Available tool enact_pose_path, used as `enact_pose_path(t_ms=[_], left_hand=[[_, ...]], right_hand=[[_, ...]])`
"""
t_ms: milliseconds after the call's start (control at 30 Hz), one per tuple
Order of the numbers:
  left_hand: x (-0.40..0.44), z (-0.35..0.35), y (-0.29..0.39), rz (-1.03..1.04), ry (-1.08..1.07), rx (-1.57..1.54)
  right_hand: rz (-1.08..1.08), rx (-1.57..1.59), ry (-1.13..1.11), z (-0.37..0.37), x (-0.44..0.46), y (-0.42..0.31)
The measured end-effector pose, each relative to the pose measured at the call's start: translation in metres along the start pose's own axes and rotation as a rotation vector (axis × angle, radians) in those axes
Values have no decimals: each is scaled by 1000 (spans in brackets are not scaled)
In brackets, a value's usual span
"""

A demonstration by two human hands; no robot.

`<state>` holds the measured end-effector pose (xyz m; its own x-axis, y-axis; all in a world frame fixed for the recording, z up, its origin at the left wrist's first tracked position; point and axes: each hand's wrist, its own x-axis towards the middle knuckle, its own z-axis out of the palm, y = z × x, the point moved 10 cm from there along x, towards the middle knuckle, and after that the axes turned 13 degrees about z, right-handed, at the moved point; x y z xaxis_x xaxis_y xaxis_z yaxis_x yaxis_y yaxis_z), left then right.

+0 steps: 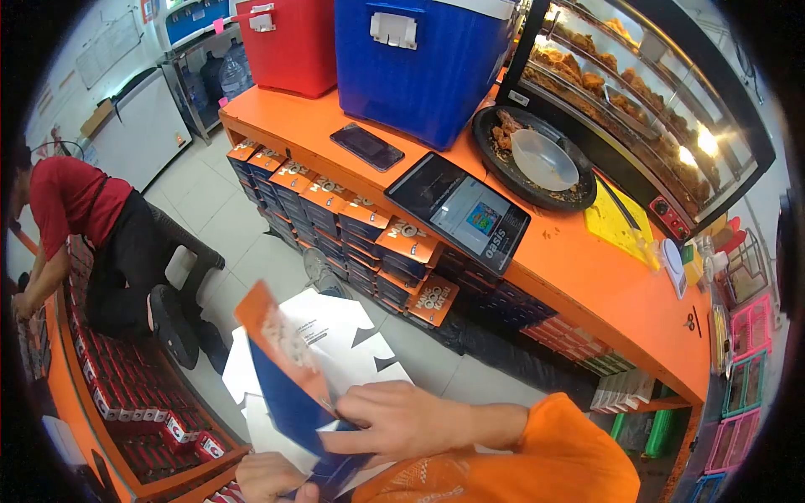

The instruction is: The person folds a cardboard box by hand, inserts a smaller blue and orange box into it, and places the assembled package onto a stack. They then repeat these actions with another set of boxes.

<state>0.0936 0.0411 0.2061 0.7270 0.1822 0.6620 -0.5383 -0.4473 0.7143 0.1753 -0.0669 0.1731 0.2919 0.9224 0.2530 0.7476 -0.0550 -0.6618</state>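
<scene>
A partly folded cardboard food box (293, 394), orange and dark blue outside, is between my two hands. My right hand (402, 419) reaches across from the right, its fingers closed on the blue panel. Lower down, my left hand (272, 476) grips the box's bottom edge, with the thumb on the blue card. White card flaps (327, 331) with notched edges spread out behind the coloured panel; whether they belong to the same box or to other sheets I cannot tell.
An orange counter (579, 277) carries a tablet (461, 214), a phone (367, 146), a black tray (537, 159), a blue cooler (419, 75) and a heated food display (637, 92). Folded boxes (335, 214) are stacked beneath. A person in red (92, 210) bends over a shelf at left.
</scene>
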Motion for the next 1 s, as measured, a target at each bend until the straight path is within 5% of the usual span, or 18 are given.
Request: enact_pose_path(t_ms=[67,133,200,233,267,300,333,400,433,533,600,667,767,800,867,933,1000], left_hand=[[1,-3,7,75,-220,-67],[-26,-48,1,127,-316,-34],[-93,-60,2,337,-804,79],[-83,-44,14,332,-805,71],[-62,-49,7,49,-525,188],[-50,-58,-3,-226,-235,300],[-46,-46,-9,-332,-183,283],[-26,-20,-15,-476,-86,145],[-41,-26,-19,-290,39,81],[-57,-10,-34,-370,-27,48],[-64,0,-42,-440,-103,25],[-69,7,-45,-496,-177,16],[-78,10,-53,-538,-262,3],[-83,-1,-57,-327,-279,-98],[-96,-8,-73,-661,-277,-155],[-125,-20,-84,-660,-234,-99],[-129,-25,-86,-657,-193,-40]], right_hand=[[-31,105,-8,-18,-8,19],[22,573,146,-59,-15,57],[309,302,92,-57,-8,79],[396,13,146,-47,-3,83],[348,-157,237,-40,7,78],[227,-67,202,-25,17,61],[100,18,166,-12,25,41],[-233,125,241,4,27,-20],[-229,124,245,6,38,-29],[-441,331,323,-3,37,-49],[-155,602,127,26,50,-14],[-188,588,324,10,46,-8],[-160,838,141,5,44,6],[-161,839,150,-3,43,8],[-388,873,140,-23,35,-5],[-448,762,86,-7,28,-22],[-344,128,155,35,23,-33]])
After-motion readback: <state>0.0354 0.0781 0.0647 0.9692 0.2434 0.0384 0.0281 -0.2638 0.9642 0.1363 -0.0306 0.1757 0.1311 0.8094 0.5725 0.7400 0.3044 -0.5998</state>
